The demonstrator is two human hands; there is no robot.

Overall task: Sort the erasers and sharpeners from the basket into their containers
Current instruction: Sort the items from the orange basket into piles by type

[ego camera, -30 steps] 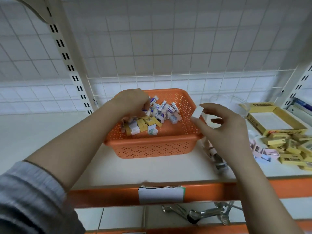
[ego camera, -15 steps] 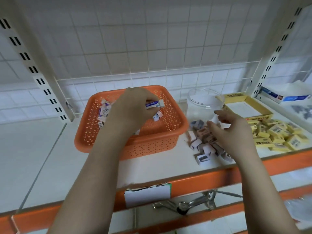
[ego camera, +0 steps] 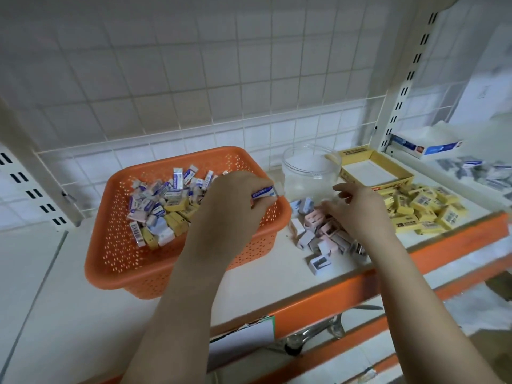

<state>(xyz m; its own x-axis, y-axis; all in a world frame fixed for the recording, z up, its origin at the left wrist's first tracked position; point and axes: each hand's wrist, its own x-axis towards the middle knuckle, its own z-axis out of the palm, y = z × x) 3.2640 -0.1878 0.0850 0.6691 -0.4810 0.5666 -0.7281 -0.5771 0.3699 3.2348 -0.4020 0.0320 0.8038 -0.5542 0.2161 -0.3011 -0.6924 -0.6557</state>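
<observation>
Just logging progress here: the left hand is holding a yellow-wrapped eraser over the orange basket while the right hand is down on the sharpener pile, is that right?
Not quite. The head view shows the left hand pinching a blue-and-white wrapped eraser, not a yellow one. The rest holds: it is over the orange basket, and the right hand is down on the sharpener pile.

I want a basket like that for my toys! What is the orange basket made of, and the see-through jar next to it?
The orange basket looks like moulded plastic: smooth, one even colour, with rows of little holes in its walls. The clear jar could be plastic or glass; it is transparent and shiny, and the picture cannot settle which.
</observation>
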